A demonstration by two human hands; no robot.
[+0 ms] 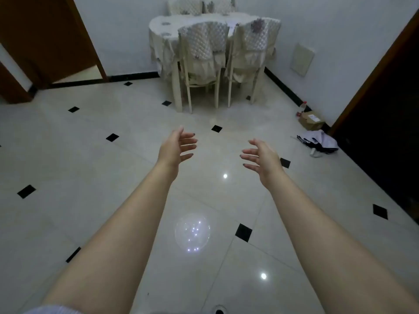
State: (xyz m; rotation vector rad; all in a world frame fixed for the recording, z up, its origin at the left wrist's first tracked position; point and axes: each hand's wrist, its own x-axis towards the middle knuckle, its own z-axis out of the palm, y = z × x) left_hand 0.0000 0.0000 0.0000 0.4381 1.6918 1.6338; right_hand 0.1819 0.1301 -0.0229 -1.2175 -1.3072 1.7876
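Observation:
Both my arms stretch forward over a glossy tiled floor (90, 173). My left hand (176, 146) is held out with its palm turned inward and its fingers spread and relaxed, holding nothing. My right hand (260, 157) mirrors it, palm facing the left hand, fingers loosely spread and empty. A gap of bare floor lies between the two hands. Neither hand touches anything.
A cloth-covered dining table (163, 28) with two covered chairs (204, 55) stands at the far wall. A cardboard box (311, 120) with a bottle (302, 107), and a folded umbrella (319, 141), lie by the right wall. Brown doors (45, 37) stand at left; a dark doorway (385, 132) opens right.

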